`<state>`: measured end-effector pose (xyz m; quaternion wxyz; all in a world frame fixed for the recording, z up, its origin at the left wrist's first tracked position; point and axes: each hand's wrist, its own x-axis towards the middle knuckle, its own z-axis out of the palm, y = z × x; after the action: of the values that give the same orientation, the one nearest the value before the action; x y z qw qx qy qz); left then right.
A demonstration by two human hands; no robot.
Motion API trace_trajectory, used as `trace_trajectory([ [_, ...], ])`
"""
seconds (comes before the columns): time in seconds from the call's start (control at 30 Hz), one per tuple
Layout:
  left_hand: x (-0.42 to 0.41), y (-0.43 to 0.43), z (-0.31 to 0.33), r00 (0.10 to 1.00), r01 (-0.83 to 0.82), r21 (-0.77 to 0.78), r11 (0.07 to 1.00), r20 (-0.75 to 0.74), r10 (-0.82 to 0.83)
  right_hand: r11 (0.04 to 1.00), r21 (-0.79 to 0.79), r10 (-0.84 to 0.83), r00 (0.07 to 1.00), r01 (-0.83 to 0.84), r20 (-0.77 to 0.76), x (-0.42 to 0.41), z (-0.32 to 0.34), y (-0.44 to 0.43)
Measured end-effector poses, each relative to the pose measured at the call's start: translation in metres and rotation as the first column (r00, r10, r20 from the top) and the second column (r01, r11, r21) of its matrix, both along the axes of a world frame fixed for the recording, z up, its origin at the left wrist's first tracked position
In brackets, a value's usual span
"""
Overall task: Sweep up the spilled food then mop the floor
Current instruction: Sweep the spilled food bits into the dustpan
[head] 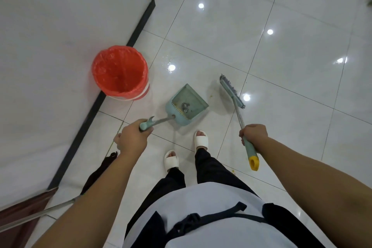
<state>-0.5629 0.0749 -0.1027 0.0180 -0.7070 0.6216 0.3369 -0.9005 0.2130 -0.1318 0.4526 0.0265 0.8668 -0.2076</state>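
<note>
My left hand (132, 139) grips the handle of a pale green dustpan (187, 104), whose pan sits low over the white tiles just ahead of my feet with a little grey debris inside. My right hand (254, 133) is closed around the green, yellow-capped shaft of a broom (231, 90); its head hangs to the right of the dustpan, apart from it. A few small yellow crumbs (211, 96) lie on the tile between pan and broom, and more crumbs (233, 171) lie near the handle's end.
A bin lined with a red bag (120, 71) stands against the white wall (60, 46) left of the dustpan. A mop with a metal pole (40, 213) and dark head (100, 169) leans at lower left. Glossy tile floor (281, 26) stretches ahead and right.
</note>
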Motion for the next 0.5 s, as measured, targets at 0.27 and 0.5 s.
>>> trace_trajectory([
  [0.27, -0.06, -0.058, 0.014, 0.967, 0.188, 0.032, 0.982, 0.171, -0.19, 0.999, 0.041, 0.035, 0.999, -0.034, -0.017, -0.052, -0.003, -0.046],
  [0.5, -0.109, -0.085, 0.011, 0.924, 0.328, 0.065, 0.942, 0.186, -0.335, 0.979, 0.144, 0.127, 0.984, -0.144, 0.121, -0.069, -0.018, -0.064],
])
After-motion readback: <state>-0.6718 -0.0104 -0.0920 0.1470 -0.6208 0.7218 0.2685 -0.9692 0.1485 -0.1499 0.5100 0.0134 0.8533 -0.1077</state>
